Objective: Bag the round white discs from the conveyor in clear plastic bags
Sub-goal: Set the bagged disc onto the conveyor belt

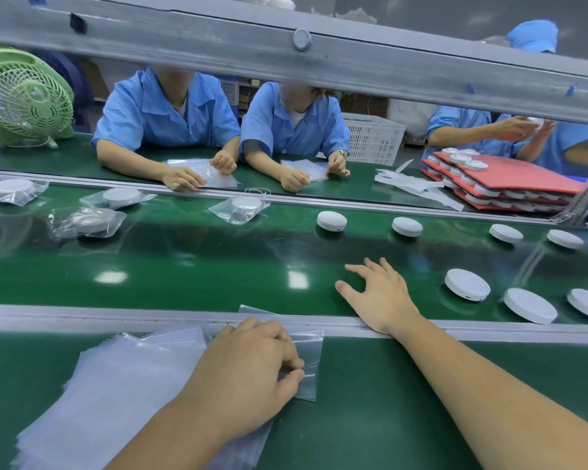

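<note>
Several round white discs ride the green conveyor belt [218, 262]; the nearest disc [467, 284] lies just right of my right hand [379, 295]. That hand hovers low over the belt with fingers spread and holds nothing. On the near green work surface, my left hand [252, 364] pinches the edge of a clear plastic bag [308, 364] between thumb and fingers. Under my left forearm lies a fanned stack of clear bags [116, 395]. Bagged discs [241, 208] sit on the belt's far left.
A grey rail [133, 312] separates my work surface from the belt. Across the belt, people in blue shirts handle bags; a green fan [24, 96] stands far left, red trays [516, 179] stacked with discs far right, and a metal beam [319, 59] crosses overhead.
</note>
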{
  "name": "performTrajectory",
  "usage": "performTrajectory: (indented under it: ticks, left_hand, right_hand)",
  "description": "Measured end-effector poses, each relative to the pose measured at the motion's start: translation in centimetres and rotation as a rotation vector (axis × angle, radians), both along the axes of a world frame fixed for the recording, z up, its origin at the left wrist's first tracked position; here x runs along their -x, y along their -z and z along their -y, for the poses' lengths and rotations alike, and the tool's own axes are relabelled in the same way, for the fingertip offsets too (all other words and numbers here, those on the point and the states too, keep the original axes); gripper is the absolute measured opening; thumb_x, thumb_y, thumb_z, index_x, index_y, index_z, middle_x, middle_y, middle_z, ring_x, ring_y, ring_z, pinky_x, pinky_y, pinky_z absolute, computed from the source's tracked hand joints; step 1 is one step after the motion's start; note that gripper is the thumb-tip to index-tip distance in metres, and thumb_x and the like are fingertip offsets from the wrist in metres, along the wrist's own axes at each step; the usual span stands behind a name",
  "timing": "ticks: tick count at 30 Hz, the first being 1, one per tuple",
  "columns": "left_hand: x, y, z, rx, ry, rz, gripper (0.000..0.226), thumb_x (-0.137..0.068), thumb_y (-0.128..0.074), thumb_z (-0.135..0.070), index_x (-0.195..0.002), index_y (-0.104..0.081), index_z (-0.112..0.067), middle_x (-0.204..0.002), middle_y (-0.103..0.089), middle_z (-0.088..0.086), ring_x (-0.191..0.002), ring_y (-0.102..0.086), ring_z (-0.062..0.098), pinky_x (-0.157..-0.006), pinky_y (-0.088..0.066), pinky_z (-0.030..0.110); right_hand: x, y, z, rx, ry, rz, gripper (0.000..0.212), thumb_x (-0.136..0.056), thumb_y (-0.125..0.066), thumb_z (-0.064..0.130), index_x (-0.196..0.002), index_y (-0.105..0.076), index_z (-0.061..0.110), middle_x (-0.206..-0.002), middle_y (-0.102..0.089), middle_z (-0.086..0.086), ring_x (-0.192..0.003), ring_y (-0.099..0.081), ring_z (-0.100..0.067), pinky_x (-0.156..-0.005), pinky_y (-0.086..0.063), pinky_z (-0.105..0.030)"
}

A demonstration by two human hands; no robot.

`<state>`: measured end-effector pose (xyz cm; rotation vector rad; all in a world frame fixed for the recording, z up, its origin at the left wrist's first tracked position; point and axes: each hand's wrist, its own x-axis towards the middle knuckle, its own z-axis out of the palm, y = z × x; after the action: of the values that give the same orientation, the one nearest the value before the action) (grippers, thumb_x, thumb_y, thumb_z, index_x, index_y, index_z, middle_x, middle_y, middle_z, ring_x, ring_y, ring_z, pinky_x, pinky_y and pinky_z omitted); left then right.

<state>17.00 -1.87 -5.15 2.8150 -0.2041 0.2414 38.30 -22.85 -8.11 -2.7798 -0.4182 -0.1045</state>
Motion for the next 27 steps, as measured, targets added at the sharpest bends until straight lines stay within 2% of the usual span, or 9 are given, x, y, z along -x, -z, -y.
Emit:
performTrajectory:
  ticks: [24, 27]
  left_hand:
    - [-0.16, 0.12, -0.04, -0.005, -0.004, -0.01, 0.033, -0.097, -0.041, -0.063, -0.108, -0.066, -0.045, -0.113, -0.051, -0.029, -0.104, -0.04, -0.002, -0.095, -0.036, 0.028]
    - [-0.17, 0.1, -0.03, -0.021, -0.014, 0.0, 0.031, -0.097, -0.041, -0.063, -0.109, -0.065, -0.046, -0.113, -0.052, -0.03, -0.105, -0.041, -0.002, -0.095, -0.037, 0.027]
  right_hand:
    - [0.5, -0.5, -0.09, 0.003, 0.001, -0.022, 0.083, -0.078, -0.029, 0.082, -0.148, -0.046, 0.043, -0.166, -0.03, 0.002, -0.158, -0.01, -0.022, -0.127, -0.011, -0.047]
    - [0.82, -0.62, -0.1, 0.0, -0.009, -0.005, 0.075, -0.083, -0.034, 0.077, -0.148, -0.048, 0.041, -0.163, -0.037, 0.003, -0.156, -0.019, -0.021, -0.125, -0.02, -0.046]
